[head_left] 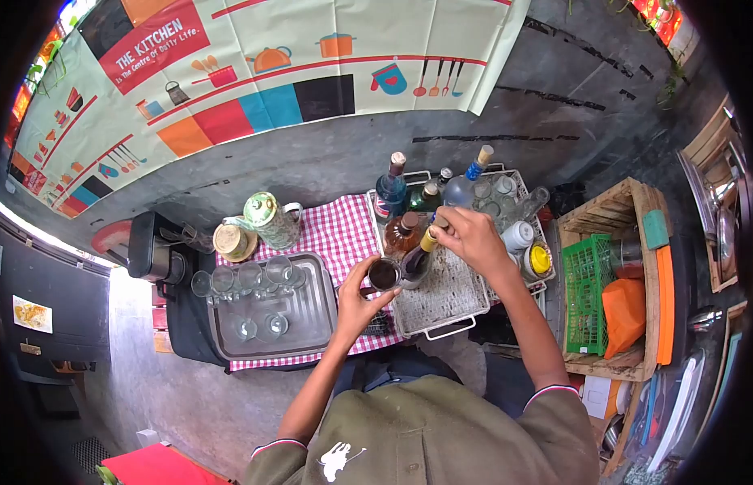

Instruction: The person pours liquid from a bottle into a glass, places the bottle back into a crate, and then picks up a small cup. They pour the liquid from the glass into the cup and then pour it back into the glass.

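Note:
My left hand (pixel 360 305) is closed around a small glass (pixel 384 275) with a dark inside, its round mouth facing up toward me. Close to its right is a dark bottle (pixel 416 265) with a gold-coloured neck. My right hand (pixel 471 237) pinches the top of this bottle, thumb and fingers around the neck end. The bottle is over a white wire rack (pixel 441 303). Behind the two hands stand a brown bottle (pixel 401 234), a blue-tinted bottle (pixel 390 192) and a clear bottle with a blue neck (pixel 460 191).
At left, a grey tray (pixel 271 343) holds several upturned glasses (pixel 249 275) on a checked cloth (pixel 340 226). A floral jug (pixel 269 222) and a black coffee machine (pixel 154 246) stand behind. Clear jars (pixel 502 198), a yellow-lidded jar (pixel 539 259) and a wooden crate (pixel 635 202) are at right.

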The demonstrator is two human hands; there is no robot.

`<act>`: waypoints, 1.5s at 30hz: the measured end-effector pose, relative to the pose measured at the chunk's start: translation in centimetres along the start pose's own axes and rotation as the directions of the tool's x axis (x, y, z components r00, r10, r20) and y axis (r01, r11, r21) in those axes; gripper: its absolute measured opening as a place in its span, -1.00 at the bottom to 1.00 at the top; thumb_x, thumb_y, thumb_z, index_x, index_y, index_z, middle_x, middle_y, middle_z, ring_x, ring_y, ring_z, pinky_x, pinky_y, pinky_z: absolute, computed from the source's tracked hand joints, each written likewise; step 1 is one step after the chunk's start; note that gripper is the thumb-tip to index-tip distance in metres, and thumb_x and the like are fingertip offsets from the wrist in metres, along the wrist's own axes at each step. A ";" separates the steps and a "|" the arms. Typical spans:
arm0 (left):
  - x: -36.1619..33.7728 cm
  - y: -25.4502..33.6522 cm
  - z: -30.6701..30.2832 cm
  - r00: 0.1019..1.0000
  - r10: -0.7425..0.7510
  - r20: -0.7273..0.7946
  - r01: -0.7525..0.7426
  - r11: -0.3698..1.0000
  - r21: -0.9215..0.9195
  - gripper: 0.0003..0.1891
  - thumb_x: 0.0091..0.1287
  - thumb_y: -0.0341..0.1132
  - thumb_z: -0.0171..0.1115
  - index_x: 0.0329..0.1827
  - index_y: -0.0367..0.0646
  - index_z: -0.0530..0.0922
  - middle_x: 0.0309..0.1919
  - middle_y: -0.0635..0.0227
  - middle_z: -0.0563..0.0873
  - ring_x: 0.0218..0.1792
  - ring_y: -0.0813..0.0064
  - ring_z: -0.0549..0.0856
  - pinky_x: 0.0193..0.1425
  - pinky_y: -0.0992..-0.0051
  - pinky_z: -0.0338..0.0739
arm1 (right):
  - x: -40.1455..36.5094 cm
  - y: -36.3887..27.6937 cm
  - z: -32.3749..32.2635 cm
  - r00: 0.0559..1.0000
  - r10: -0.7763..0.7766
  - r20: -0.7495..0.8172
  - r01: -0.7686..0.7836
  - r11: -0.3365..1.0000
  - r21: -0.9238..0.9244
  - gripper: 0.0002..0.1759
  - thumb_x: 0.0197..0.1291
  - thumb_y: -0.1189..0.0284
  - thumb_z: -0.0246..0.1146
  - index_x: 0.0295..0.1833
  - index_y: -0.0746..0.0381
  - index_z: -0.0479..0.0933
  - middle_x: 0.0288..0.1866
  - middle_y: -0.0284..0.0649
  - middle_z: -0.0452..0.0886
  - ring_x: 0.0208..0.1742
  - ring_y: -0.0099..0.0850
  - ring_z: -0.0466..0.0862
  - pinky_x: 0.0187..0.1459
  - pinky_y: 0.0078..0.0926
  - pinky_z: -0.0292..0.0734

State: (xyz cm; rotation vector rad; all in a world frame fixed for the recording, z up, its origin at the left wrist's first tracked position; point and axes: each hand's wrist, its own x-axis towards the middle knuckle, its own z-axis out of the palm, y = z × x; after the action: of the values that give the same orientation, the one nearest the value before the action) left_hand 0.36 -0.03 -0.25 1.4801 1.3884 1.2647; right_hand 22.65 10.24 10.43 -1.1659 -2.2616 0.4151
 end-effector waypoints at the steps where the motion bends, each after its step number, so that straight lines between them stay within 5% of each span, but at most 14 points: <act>1: 0.1 0.0 0.1 1.000 -0.001 0.003 0.001 1.000 0.002 -0.27 0.05 -0.33 0.63 0.34 -0.23 0.53 0.17 0.19 0.67 0.17 0.35 0.69 0.10 0.38 0.69 | 0.1 0.4 0.2 1.000 -0.004 -0.006 0.003 1.000 -0.023 -0.70 0.25 0.34 0.40 -0.04 0.32 0.58 -0.33 -0.08 0.67 -0.36 -0.19 0.73 -0.30 -0.26 0.60; 8: 0.2 -0.4 0.6 1.000 0.019 0.002 -0.019 1.000 -0.020 -0.27 0.05 -0.32 0.63 0.34 -0.21 0.53 0.16 0.18 0.68 0.16 0.35 0.70 0.09 0.37 0.69 | -0.1 0.1 0.6 0.999 0.027 -0.019 -0.027 1.000 -0.002 -0.74 0.28 0.33 0.37 -0.18 0.30 0.51 -0.36 -0.04 0.65 -0.31 -0.02 0.71 -0.28 -0.11 0.58; 17: 0.0 -0.5 0.3 0.999 0.020 -0.025 -0.020 1.000 0.002 -0.28 0.08 -0.32 0.61 0.34 -0.23 0.52 0.17 0.17 0.67 0.16 0.34 0.69 0.12 0.37 0.69 | -1.2 0.0 1.8 0.989 0.049 -0.136 -0.038 0.995 0.088 -0.69 0.29 0.33 0.36 -0.01 0.32 0.56 -0.32 -0.05 0.62 -0.28 -0.07 0.68 -0.24 -0.17 0.56; 24: 0.0 -0.4 0.0 0.999 -0.019 -0.042 0.018 1.000 -0.006 -0.27 0.05 -0.33 0.63 0.32 -0.30 0.53 0.11 0.21 0.70 0.13 0.44 0.69 0.25 0.41 0.57 | 0.0 -0.6 -0.8 0.988 0.150 0.048 -0.156 0.976 0.153 -0.60 0.32 0.24 0.32 0.11 0.29 0.55 -0.17 -0.04 0.61 -0.22 -0.08 0.68 -0.17 -0.15 0.56; 30: 0.3 0.3 -0.1 0.999 -0.029 -0.037 0.029 1.000 0.001 -0.28 0.05 -0.30 0.64 0.31 -0.28 0.54 0.13 0.17 0.70 0.14 0.36 0.69 0.23 0.36 0.60 | 2.2 0.2 -3.3 0.942 -0.097 0.320 0.108 0.994 -0.017 -0.65 0.33 0.26 0.29 0.11 0.23 0.52 -0.26 -0.10 0.61 -0.21 -0.10 0.68 -0.16 -0.16 0.53; 33: 0.5 0.2 0.1 0.999 -0.017 -0.044 0.017 1.000 -0.006 -0.29 0.04 -0.29 0.64 0.30 -0.27 0.55 0.14 0.15 0.69 0.15 0.33 0.70 0.23 0.35 0.61 | 2.6 1.1 -1.9 0.906 -0.069 0.417 0.076 0.997 0.001 -0.68 0.37 0.25 0.23 0.02 0.28 0.45 -0.20 0.00 0.63 -0.13 0.09 0.66 -0.10 -0.02 0.53; 45: 1.1 -0.7 0.5 1.000 0.015 -0.020 -0.015 1.000 0.009 -0.29 0.06 -0.36 0.63 0.31 -0.30 0.53 0.13 0.22 0.68 0.16 0.43 0.67 0.27 0.42 0.57 | 1.3 1.3 -0.1 0.957 -0.037 0.287 0.048 0.998 -0.031 -0.66 0.41 0.27 0.26 -0.05 0.30 0.32 -0.30 0.13 0.64 -0.21 0.21 0.66 -0.28 0.06 0.53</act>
State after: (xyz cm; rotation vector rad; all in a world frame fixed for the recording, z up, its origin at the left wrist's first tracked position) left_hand 0.63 1.23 -0.83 1.4903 1.4003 1.2867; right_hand 22.93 12.02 10.34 -1.1345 -2.5483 0.5576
